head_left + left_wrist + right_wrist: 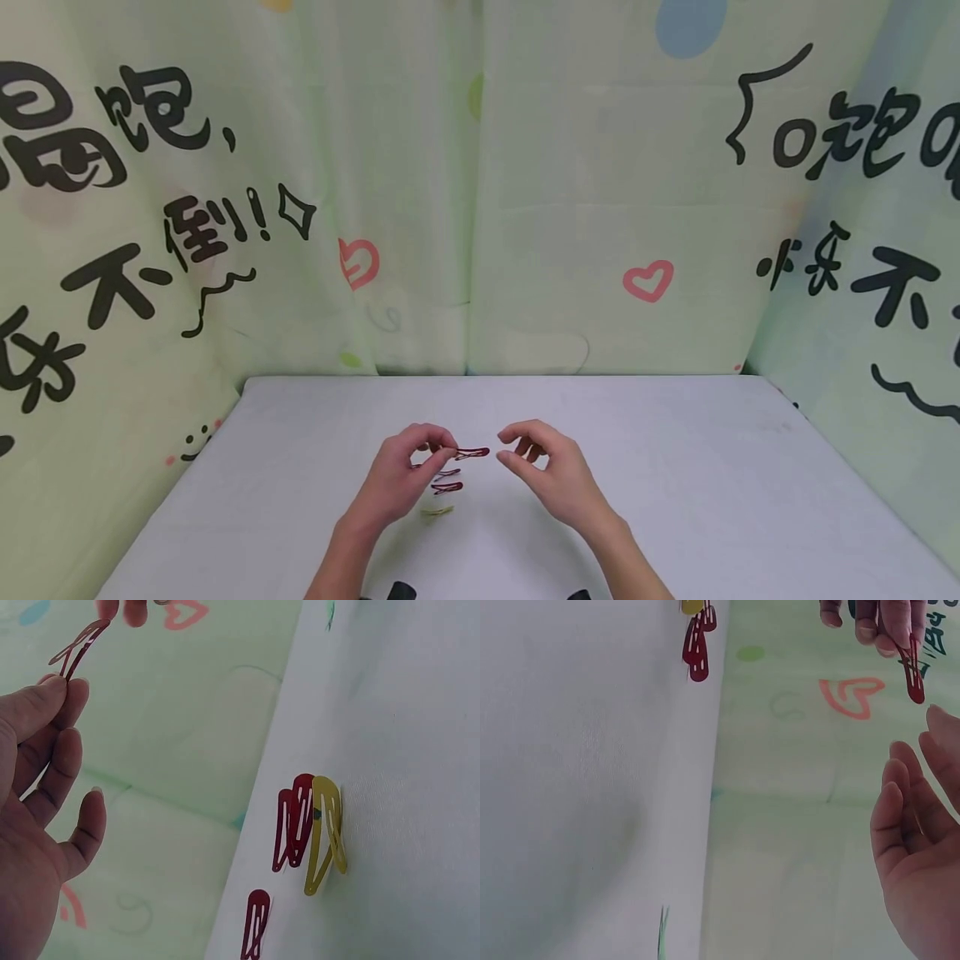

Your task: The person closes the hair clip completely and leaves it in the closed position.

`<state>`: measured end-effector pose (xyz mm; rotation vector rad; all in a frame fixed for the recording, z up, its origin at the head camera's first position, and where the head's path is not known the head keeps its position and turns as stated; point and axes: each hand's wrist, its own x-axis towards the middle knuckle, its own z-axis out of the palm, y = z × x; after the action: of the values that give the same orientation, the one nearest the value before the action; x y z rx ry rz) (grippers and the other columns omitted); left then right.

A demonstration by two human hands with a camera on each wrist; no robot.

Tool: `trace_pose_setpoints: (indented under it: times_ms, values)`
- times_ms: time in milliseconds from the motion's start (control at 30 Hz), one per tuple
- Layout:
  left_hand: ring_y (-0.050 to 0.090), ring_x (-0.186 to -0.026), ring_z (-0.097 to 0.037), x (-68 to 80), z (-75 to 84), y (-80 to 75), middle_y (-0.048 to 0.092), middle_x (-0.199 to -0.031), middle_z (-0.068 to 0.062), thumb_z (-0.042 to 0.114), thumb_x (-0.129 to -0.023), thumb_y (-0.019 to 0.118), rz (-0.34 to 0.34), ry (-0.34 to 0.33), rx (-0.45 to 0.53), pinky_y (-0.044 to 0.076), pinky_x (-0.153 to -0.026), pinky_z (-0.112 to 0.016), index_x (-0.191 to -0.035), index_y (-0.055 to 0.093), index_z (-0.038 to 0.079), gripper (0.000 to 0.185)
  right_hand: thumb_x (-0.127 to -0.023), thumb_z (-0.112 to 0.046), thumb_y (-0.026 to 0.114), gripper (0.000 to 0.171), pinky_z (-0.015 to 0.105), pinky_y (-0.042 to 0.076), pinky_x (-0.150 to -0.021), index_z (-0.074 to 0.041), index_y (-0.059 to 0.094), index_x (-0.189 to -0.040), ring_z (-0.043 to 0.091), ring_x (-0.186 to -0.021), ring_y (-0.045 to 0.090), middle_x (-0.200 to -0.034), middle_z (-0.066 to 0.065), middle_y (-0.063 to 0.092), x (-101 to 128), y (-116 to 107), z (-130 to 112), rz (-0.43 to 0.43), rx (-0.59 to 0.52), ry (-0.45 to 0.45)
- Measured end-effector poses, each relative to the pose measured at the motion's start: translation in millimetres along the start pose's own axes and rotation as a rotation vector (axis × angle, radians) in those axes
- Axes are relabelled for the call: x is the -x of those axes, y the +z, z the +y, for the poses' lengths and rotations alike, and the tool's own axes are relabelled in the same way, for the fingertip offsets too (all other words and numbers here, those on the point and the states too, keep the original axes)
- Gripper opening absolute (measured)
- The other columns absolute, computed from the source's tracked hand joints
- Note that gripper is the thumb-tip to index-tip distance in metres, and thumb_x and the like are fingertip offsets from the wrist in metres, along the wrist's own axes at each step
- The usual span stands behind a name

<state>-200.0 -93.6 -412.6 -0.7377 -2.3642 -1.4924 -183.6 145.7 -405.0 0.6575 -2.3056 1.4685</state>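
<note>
My left hand (408,467) pinches one end of a dark red snap hair clip (474,452) between thumb and forefinger, above the table. The held hair clip's two arms are spread apart in the left wrist view. To its right, my right hand (551,475) hangs with loosely bent fingers and holds nothing; a small gap parts its fingertips from the clip. Beneath the left hand, red hair clips (302,817) lie close together beside a yellow hair clip (325,832). One more red hair clip (256,922) lies apart from that group.
The white table (712,500) reaches out on both sides of the hands. A pale green printed curtain (555,183) hangs behind it and along the sides. Two dark objects (402,591) show at the bottom edge of the head view.
</note>
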Motion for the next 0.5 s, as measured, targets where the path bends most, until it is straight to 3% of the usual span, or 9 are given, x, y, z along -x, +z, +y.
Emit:
trace_pose_setpoints:
  times_ms: [300,500]
  values:
    - [0.059,-0.084,-0.012,0.1,2.3,7.8,0.063,-0.087,0.013,0.004,-0.091,0.074,0.011,0.027,0.013,0.050,-0.070,-0.028,-0.095,0.071,0.019,0.015,-0.090,-0.009,0.077,0.013,0.027,0.051,-0.073,-0.014,0.072,-0.100,0.013,-0.079,0.059,-0.091,-0.004,0.069,-2.8,11.2,-3.8,-0.018,-0.040,0.010]
    - [0.058,-0.085,-0.015,1.5,0.4,12.6,0.066,-0.092,0.006,0.005,-0.093,0.073,0.009,0.026,0.108,0.058,-0.073,-0.030,-0.098,0.073,0.015,0.012,-0.090,-0.009,0.077,0.008,0.028,0.052,-0.071,-0.014,0.071,-0.094,0.012,-0.076,0.061,-0.086,-0.009,0.068,-2.2,13.7,-4.0,-0.020,-0.039,0.010]
